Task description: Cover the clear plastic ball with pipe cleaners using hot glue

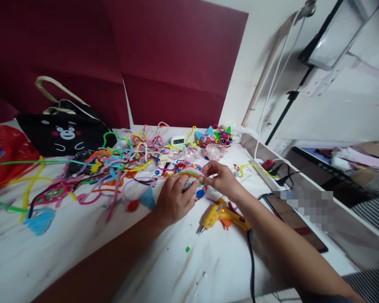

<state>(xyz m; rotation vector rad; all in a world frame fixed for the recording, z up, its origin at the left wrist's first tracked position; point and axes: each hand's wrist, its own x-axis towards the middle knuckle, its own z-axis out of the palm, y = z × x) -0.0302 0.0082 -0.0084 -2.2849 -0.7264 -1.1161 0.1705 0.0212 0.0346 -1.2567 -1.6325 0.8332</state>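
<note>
Wrapped over a round craft piece is my left hand, its fingers closed on the near side. Bands of coloured pipe cleaner and blue button-like discs cover the piece; much of it is hidden under the fingers. My right hand pinches at the piece's upper right edge, and whatever lies between its fingertips is too small to make out. Just below the right wrist, a yellow hot glue gun lies with its orange light lit and its nozzle pointing toward the near left. A blue tassel-like fan lies left of my left hand.
Tangled pipe cleaners spread over the left of the white table. Behind are clear bags, finished-looking cat-ear pieces, a small digital clock and a black bag. A tablet and power plugs are at right.
</note>
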